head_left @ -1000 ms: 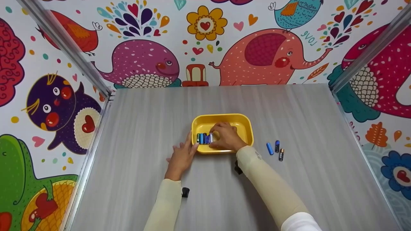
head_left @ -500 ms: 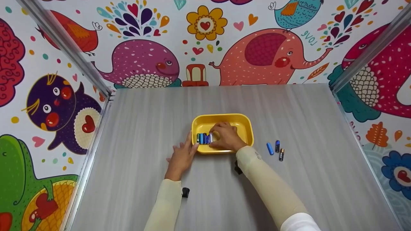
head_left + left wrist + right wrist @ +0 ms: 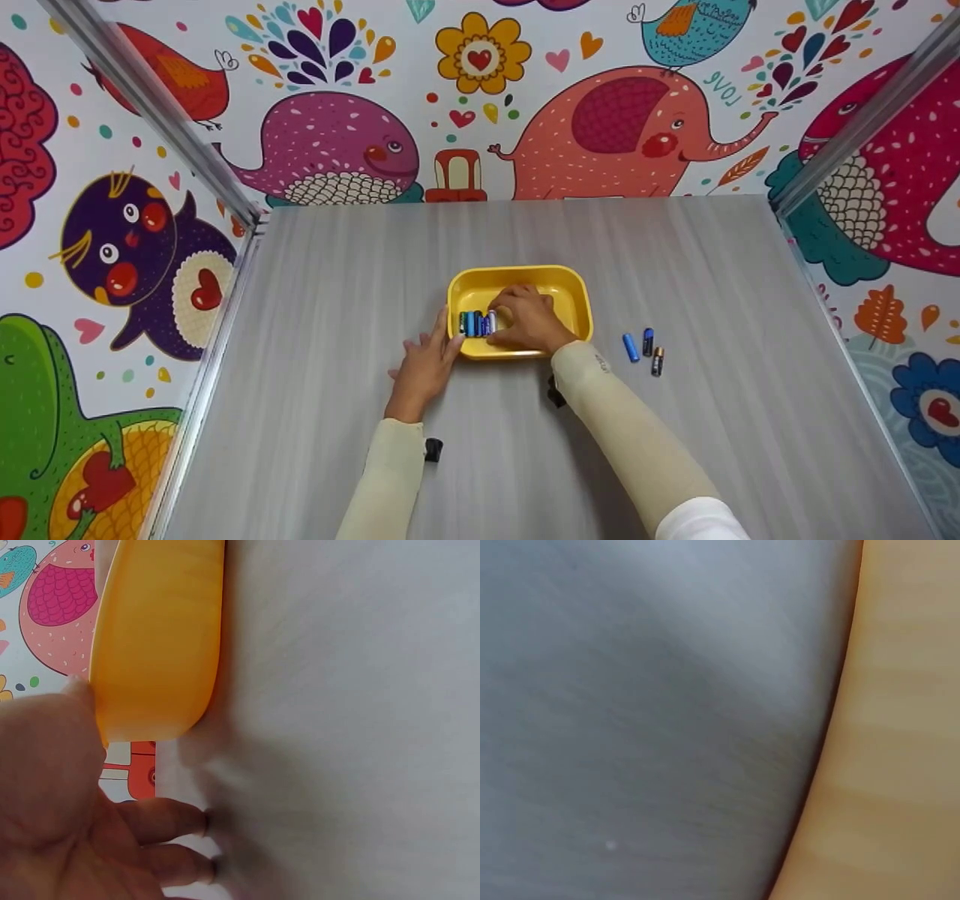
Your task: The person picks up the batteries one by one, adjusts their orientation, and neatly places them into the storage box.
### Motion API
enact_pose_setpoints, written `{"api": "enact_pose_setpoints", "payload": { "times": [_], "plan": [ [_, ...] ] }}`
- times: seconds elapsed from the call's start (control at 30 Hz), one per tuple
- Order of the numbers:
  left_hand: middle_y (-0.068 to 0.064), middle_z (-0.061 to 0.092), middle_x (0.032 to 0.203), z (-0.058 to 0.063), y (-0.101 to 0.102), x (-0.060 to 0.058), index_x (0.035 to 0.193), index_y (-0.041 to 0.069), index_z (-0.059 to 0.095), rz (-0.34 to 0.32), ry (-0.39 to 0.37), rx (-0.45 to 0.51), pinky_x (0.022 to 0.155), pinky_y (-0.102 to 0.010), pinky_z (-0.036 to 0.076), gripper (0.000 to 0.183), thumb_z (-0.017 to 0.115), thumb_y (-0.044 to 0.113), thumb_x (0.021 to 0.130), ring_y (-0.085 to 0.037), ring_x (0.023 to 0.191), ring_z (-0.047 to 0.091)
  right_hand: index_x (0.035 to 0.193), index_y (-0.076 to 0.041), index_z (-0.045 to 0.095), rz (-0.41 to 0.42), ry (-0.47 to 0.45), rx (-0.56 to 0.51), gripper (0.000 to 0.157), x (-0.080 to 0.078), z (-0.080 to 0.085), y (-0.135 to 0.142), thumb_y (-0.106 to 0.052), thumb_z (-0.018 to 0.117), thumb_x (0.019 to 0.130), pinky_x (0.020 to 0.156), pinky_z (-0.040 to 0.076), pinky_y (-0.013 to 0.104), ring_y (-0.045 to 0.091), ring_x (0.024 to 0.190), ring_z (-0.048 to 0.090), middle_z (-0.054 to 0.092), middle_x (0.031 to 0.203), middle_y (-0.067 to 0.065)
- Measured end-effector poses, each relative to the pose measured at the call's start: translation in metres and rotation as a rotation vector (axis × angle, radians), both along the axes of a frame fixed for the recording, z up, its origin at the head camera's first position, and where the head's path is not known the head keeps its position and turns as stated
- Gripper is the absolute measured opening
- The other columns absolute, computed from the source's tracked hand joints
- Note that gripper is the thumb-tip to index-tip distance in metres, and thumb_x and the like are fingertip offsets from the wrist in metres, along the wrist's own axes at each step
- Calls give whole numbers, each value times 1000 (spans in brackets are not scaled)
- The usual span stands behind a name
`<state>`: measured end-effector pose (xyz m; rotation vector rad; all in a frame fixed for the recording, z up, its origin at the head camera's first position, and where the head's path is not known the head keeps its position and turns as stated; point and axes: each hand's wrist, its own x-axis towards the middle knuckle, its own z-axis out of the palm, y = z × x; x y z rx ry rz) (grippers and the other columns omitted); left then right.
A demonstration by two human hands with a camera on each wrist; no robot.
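A yellow plastic tray [image 3: 566,276] stands mid-table. In its left front part, several batteries [image 3: 471,323] lie side by side in a row, blue and dark ones among them. My right hand [image 3: 531,321] reaches into the tray; its thumb and forefinger pinch a pale battery [image 3: 492,322] at the row's right end. My left hand [image 3: 421,375] holds the tray's left front corner, thumb at the rim, forefinger along the outer side. The left wrist view shows the tray's outer wall [image 3: 161,637] and the other fingers [image 3: 169,821] spread below it.
Right of the tray, on the grey table [image 3: 337,285], lie a light blue battery [image 3: 631,348], a dark blue one [image 3: 648,342] and a black-and-copper one [image 3: 658,361]. Walls printed with cartoon animals enclose the table, with metal posts [image 3: 161,112] at the corners.
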<state>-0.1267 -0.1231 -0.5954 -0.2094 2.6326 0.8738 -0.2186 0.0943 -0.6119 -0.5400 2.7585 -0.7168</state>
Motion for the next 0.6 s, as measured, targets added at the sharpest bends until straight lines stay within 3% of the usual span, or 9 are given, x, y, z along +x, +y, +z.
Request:
{"api": "enact_pose_setpoints", "payload": {
  "times": [0.6],
  "plan": [
    [-23,33,164,-2,0,-1,162,48,3,-8,-5,-3,105,-88,14,72,29,73,100,-54,152,21,124,-23,71,-25,-34,-88,56,0,16,3,-49,88,77,112,36,56,25,132,45,59,130,-3]
  ]
}}
